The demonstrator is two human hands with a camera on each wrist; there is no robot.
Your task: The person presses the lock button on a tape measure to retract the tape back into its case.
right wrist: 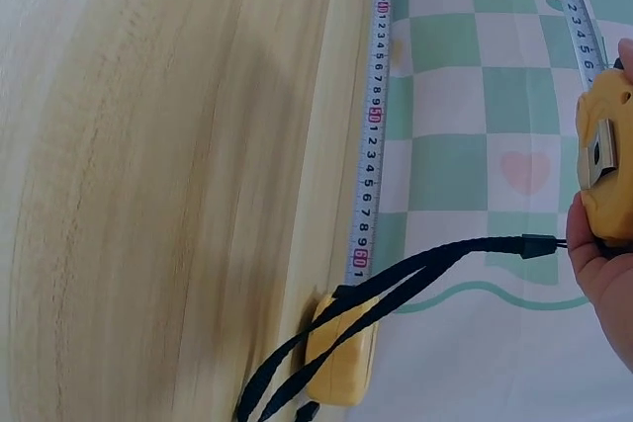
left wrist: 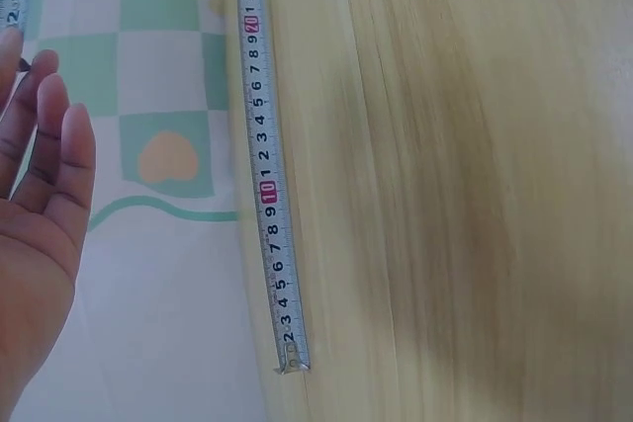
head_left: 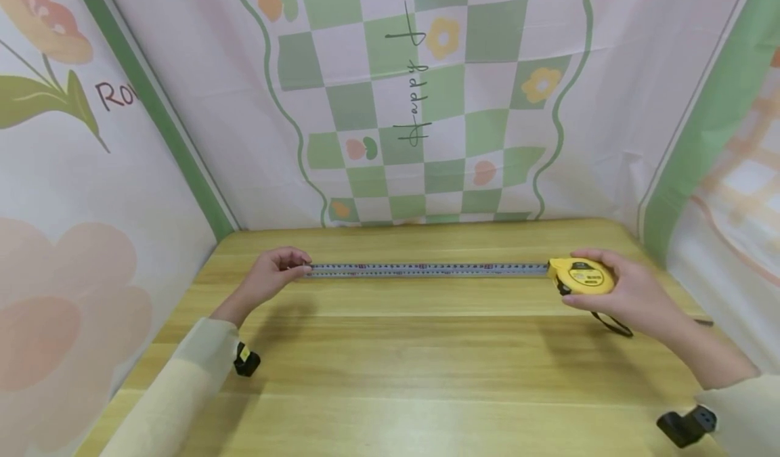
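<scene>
In the head view my left hand [head_left: 277,274] pinches the free end of a silver tape blade [head_left: 426,269] between thumb and fingers. The blade runs straight across to the yellow tape measure case [head_left: 581,276], which my right hand [head_left: 636,298] grips. From that case hangs a black wrist strap [right wrist: 435,259]. A second tape blade [left wrist: 272,205] lies straight along the wood in the left wrist view, its metal hook [left wrist: 292,361] at the near end. In the right wrist view it runs into another yellow case [right wrist: 341,368]; the strap partly covers this.
The light wooden table [head_left: 390,369] fills the lower part of the head view. Behind it hangs a green-and-white checked curtain [head_left: 426,105], with printed cloth at both sides. Small black devices [head_left: 246,360] are worn at the wrists.
</scene>
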